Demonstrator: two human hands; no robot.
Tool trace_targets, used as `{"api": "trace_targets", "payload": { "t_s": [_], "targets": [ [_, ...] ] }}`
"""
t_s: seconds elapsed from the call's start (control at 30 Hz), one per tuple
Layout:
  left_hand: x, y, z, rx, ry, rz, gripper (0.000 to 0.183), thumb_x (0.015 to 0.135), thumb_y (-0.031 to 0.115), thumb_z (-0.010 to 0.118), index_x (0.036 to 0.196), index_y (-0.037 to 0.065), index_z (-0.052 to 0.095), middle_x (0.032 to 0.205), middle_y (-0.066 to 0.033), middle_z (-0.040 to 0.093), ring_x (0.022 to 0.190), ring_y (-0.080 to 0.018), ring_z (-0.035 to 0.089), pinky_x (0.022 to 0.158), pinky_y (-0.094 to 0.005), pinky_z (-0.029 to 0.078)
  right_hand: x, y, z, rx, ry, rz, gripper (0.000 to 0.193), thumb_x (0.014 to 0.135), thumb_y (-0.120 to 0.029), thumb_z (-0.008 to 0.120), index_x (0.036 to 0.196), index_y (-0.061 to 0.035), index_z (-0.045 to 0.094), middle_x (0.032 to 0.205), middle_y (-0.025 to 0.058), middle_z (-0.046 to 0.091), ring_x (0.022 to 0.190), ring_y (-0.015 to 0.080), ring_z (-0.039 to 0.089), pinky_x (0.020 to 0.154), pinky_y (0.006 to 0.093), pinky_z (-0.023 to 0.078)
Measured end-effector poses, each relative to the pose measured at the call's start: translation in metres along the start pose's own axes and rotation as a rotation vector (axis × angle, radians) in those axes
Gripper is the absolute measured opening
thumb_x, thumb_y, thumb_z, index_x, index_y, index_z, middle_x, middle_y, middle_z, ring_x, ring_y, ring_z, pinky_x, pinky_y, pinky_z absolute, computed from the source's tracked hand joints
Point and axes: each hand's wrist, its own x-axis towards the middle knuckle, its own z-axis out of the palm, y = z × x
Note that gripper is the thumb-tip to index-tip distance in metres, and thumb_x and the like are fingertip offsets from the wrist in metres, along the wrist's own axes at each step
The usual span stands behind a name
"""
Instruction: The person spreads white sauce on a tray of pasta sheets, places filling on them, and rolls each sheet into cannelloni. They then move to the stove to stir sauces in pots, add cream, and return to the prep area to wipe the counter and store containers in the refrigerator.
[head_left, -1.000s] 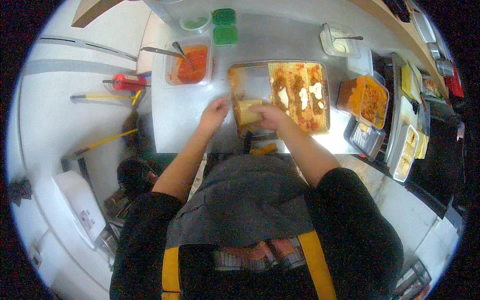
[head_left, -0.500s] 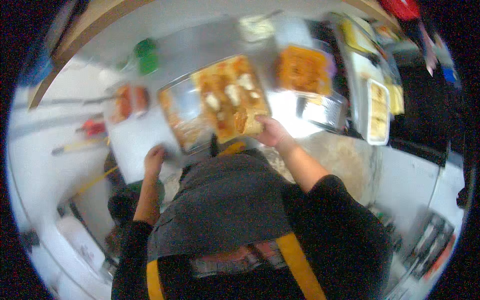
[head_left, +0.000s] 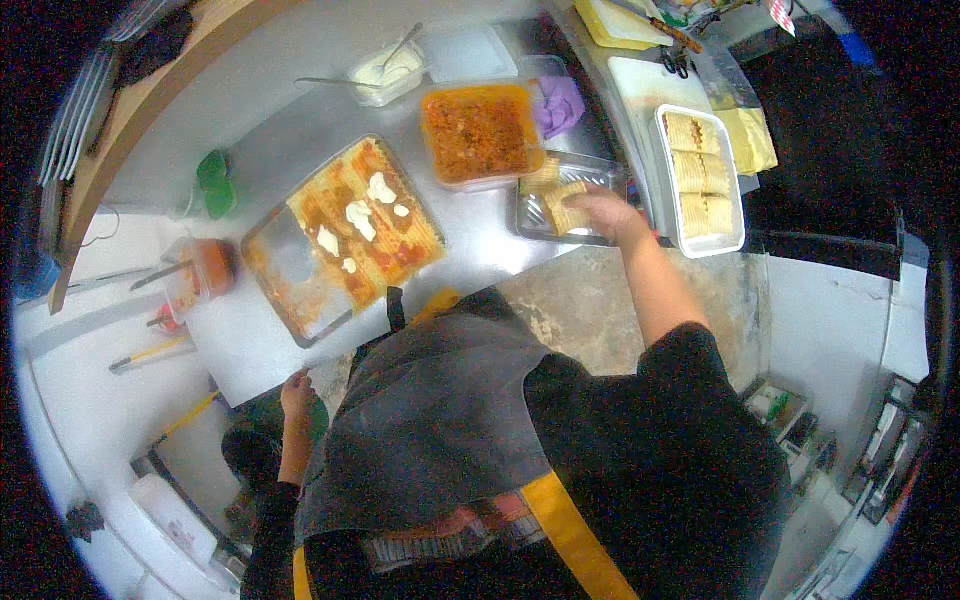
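My right hand [head_left: 605,212] is closed on a filled pasta roll [head_left: 566,208], low over a clear plastic tray [head_left: 528,226]. Another pale roll [head_left: 540,175] lies in that tray, next to the held one. My left hand [head_left: 297,390] hangs by the table's front edge with its fingers curled together and nothing seen in them. A metal baking tray [head_left: 262,295] sits between my hands. Ridged pasta sheets [head_left: 385,255] with sauce and white dollops cover its right part; its left part is bare metal smeared with sauce.
Behind stand a tub of orange-red filling [head_left: 480,135], a tub of white cream [head_left: 387,75] with spoons, and a purple cloth [head_left: 558,105]. A white container of rolls [head_left: 698,180] stands at right. A sauce container [head_left: 205,270] and a green container [head_left: 215,185] stand left.
My right hand has carried the roll from over the baking tray rightward to the clear tray. My left hand has dropped lower, away from the tabletop. The view has swung right.
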Motion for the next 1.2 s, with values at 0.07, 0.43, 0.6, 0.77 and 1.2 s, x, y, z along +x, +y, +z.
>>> {"api": "trace_targets", "payload": {
  "t_s": [0.07,0.43,0.6,0.77,1.2],
  "targets": [
    [-0.013,-0.004,0.009,-0.091,-0.044,-0.035,0.040,0.089,0.020,0.065,0.123,0.000,0.063,0.088,-0.0044,0.067,0.064,-0.0120,0.059,0.055,-0.0279,0.047,0.018,-0.011,-0.006,-0.213,-0.050,0.023,0.048,0.082,-0.011,0.071,0.128,-0.0048,0.056,0.113,0.0092,0.069,0.101,0.0230,0.068,0.088,0.0396,0.056],
    [-0.077,-0.006,0.037,0.023,0.032,-0.128,0.027,0.091,0.020,0.065,0.114,0.005,0.066,0.083,-0.0006,0.065,0.063,-0.0114,0.056,0.053,-0.0272,0.044,0.025,-0.010,0.042,-1.319,-0.005,-0.284,0.057,0.076,-0.026,0.074,0.128,-0.0059,0.062,0.114,0.0190,0.068,0.104,0.0340,0.065,0.090,0.0412,0.051],
    [-0.084,-0.001,0.051,-0.019,0.007,-0.034,0.034,0.088,0.021,0.068,0.118,0.006,0.067,0.089,-0.0034,0.069,0.068,-0.0128,0.060,0.060,-0.0294,0.050,0.000,0.011,0.041,-1.174,0.323,-0.488,0.044,0.079,-0.021,0.071,0.119,-0.0027,0.065,0.111,0.0210,0.068,0.104,0.0377,0.064,0.090,0.0429,0.051],
    [-0.081,0.012,0.058,0.300,-0.013,0.112,0.035,0.086,0.023,0.069,0.116,0.005,0.068,0.095,-0.0110,0.071,0.076,-0.0195,0.066,0.071,-0.0331,0.053,-0.020,0.040,0.049,-1.276,0.377,-0.777,0.019,0.084,-0.011,0.062,0.099,-0.0003,0.067,0.100,0.0219,0.067,0.097,0.0389,0.063,0.086,0.0472,0.052],
    [-0.081,0.085,0.064,0.396,0.146,0.084,0.032,0.088,0.020,0.059,0.116,0.005,0.069,0.113,-0.0190,0.069,0.106,-0.0355,0.065,0.097,-0.0418,0.049,-0.017,0.037,0.052,-1.105,0.571,-0.915,0.016,0.082,-0.007,0.066,0.097,-0.0018,0.064,0.096,0.0187,0.063,0.094,0.0393,0.061,0.082,0.0469,0.051]
  ]
}}
